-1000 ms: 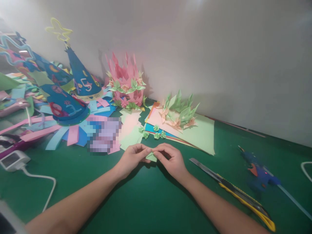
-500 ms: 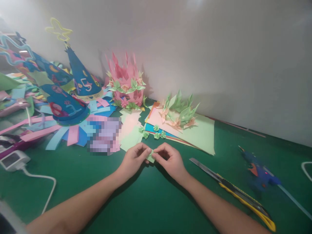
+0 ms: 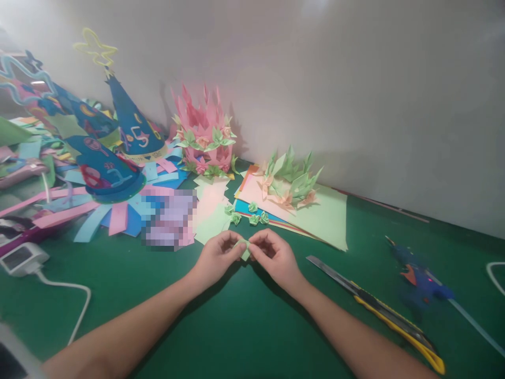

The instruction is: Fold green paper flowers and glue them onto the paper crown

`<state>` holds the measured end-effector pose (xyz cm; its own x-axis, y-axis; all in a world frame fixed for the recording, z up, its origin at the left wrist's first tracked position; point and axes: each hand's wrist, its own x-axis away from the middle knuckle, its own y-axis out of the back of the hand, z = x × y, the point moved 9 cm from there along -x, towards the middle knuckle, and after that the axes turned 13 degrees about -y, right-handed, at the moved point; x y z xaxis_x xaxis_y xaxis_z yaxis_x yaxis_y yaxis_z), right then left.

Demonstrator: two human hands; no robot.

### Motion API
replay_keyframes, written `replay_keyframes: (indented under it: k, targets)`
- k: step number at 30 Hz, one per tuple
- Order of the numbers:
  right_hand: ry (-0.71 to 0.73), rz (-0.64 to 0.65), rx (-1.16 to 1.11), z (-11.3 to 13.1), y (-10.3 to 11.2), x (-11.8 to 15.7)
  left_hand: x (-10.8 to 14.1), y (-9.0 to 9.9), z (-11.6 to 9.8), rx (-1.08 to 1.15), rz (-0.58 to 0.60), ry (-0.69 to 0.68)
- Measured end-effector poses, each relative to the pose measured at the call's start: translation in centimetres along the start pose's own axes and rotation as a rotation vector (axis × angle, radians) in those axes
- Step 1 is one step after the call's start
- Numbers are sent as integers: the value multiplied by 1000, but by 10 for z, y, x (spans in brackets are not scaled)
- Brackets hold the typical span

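- The left hand [image 3: 215,258] and the right hand [image 3: 276,258] are brought together over the green worktop [image 3: 236,326], fingertips meeting at a small green paper piece [image 3: 245,249].
- Compared with a second ago, the paper is seen as smaller and more bunched; a flat flap that lay below the fingers is now drawn up between them, which suggests the folding has advanced.
- Both hands are nearly closed in a pinch, thumb against forefinger, each grasping one side of the paper; the other fingers are curled.
- The paper is held just above the worktop, near the small green paper roses [image 3: 252,215] and the stack of coloured sheets [image 3: 327,221].
- A utility knife [image 3: 379,305] and a glue gun [image 3: 418,279] are left untouched to the right.
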<state>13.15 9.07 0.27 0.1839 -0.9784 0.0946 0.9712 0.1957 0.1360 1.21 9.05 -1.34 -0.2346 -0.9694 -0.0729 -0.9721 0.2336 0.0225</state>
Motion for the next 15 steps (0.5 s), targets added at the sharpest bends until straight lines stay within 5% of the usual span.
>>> replay_keyframes:
  k: [10, 15]
  targets:
    - [79, -33, 92, 7, -1, 3, -1, 1, 2, -80, 13, -39]
    - [236, -85, 277, 22, -1, 8, 0, 0, 5, -171, 39, -66]
